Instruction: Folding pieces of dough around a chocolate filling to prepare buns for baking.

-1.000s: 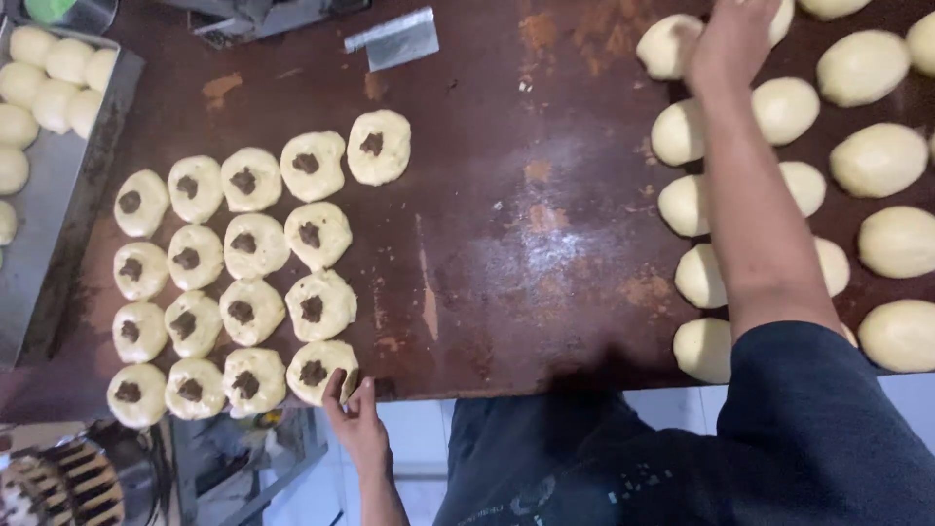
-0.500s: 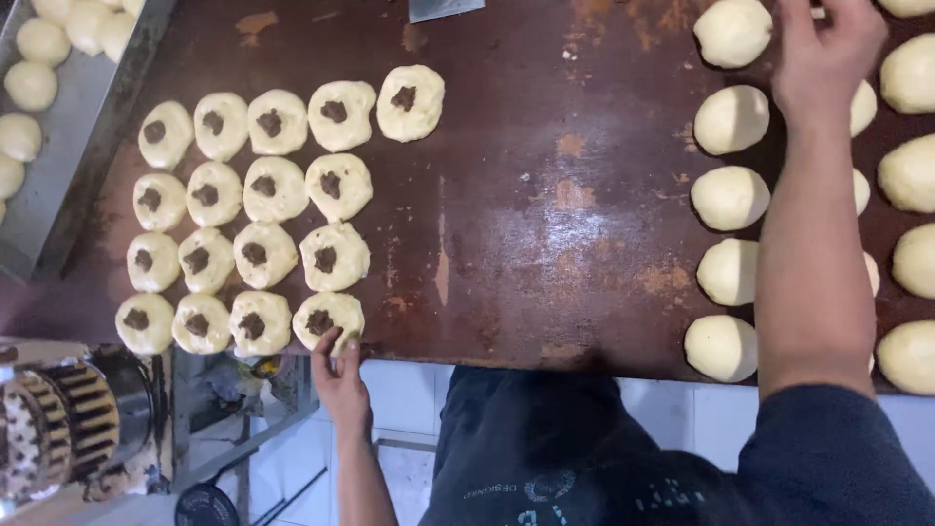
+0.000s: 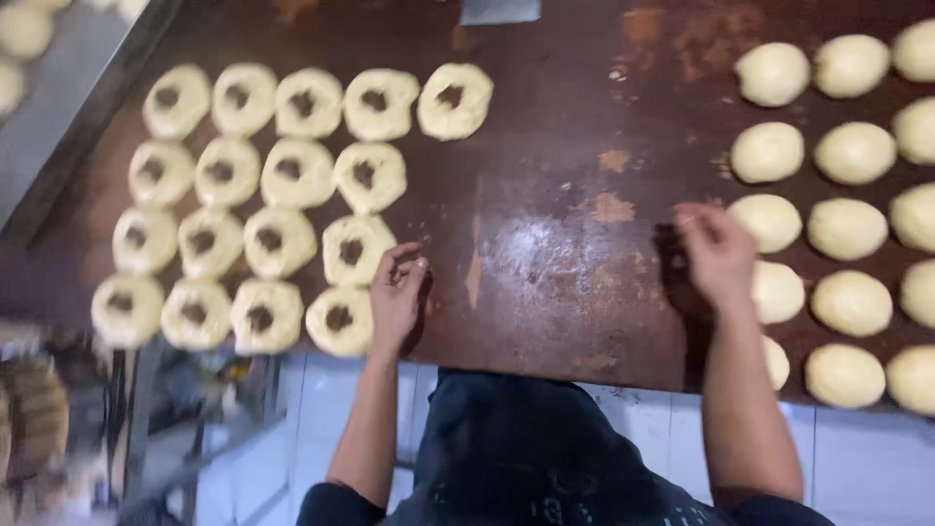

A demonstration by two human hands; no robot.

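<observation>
Flattened dough rounds with a dark filling in the middle (image 3: 355, 248) lie in rows on the left half of the brown table (image 3: 545, 263). My left hand (image 3: 397, 290) rests on the table at the near right corner of these rows, next to the nearest filled round (image 3: 339, 319), fingers loosely apart and empty. Plain smooth dough balls (image 3: 845, 229) lie in rows on the right. My right hand (image 3: 716, 253) hovers palm down at the left edge of these balls, beside one ball (image 3: 769, 222). Its fingers are curled, and the palm is hidden.
A metal tray (image 3: 68, 127) with more dough balls stands at the far left. A metal scraper (image 3: 499, 10) lies at the table's far edge. Bare floured table surface lies between the two groups of dough. A machine part (image 3: 39, 419) sits below the table's left edge.
My right hand has drawn back from the far dough balls to the near middle of the table. My left hand has shifted slightly up beside the filled rounds. The view has moved closer.
</observation>
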